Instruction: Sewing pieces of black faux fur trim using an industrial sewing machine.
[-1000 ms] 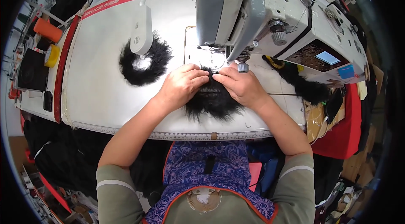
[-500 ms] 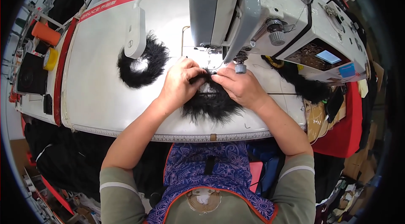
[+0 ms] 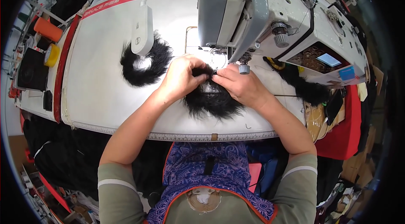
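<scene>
A loop of black fluffy fur trim (image 3: pixel 213 104) lies on the white sewing table, just in front of the needle area of a sewing machine (image 3: pixel 230 13). My left hand (image 3: pixel 184 76) pinches the loop's upper edge, thumb and fingers closed on the fur. Close beside it, my right hand (image 3: pixel 241 84) is also closed on the same edge, fingertips nearly meeting the left ones. The machine's foot and needle sit right behind my fingers, partly hidden by glare. Further left, a second black fur ring (image 3: pixel 147 64) rests on the table, partly under a white lamp head (image 3: pixel 142 34).
A strip of black fur (image 3: pixel 301 82) lies at the right beneath the machine's control panel (image 3: pixel 322 57). Along the front table edge runs a measuring tape (image 3: pixel 185 136). An orange cup (image 3: pixel 48 29) and a yellow tape roll (image 3: pixel 51 55) stand at the far left.
My left hand has turned slightly, its fingers curling further over the fur's edge. The loop has shifted a little. The whole view has moved slightly, too.
</scene>
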### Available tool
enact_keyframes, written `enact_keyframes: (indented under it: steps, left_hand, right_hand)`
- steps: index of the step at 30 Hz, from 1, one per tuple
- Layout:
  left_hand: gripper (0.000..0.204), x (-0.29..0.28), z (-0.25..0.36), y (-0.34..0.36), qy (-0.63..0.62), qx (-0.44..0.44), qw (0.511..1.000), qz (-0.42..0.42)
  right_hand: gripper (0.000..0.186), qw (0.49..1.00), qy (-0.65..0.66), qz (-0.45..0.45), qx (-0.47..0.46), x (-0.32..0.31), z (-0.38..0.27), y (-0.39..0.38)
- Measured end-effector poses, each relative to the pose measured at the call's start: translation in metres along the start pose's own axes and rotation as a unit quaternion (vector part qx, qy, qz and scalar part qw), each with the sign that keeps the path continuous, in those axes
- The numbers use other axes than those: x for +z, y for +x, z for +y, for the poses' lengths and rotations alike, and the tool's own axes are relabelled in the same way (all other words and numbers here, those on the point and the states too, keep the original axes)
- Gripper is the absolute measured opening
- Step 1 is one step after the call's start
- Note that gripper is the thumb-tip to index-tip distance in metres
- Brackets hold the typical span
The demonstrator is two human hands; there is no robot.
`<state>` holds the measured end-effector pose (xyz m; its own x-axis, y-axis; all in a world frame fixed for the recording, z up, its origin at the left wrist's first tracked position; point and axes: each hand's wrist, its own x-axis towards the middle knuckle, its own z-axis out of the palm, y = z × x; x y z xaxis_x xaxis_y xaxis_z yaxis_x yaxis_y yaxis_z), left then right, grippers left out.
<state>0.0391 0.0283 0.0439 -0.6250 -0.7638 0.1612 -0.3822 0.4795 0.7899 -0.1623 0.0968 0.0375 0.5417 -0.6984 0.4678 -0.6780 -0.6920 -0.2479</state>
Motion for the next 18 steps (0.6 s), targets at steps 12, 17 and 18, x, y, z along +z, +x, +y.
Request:
enact_keyframes:
  steps: [12, 17, 18]
  left_hand:
    - [0.015, 0.003, 0.007, 0.007, 0.063, -0.001, 0.997, 0.038]
    - [0.016, -0.003, 0.017, 0.013, 0.095, -0.111, 0.988, -0.044]
    - [0.016, -0.004, 0.018, 0.014, 0.096, -0.118, 0.987, -0.050]
  right_hand:
    - [0.028, 1.000, 0.011, 0.008, -0.015, 0.001, 0.004, 0.001]
    - [0.028, 1.000, 0.006, 0.012, -0.025, 0.002, 0.005, 0.003]
    - [0.028, 0.999, 0.005, 0.018, -0.030, 0.002, 0.005, 0.003]
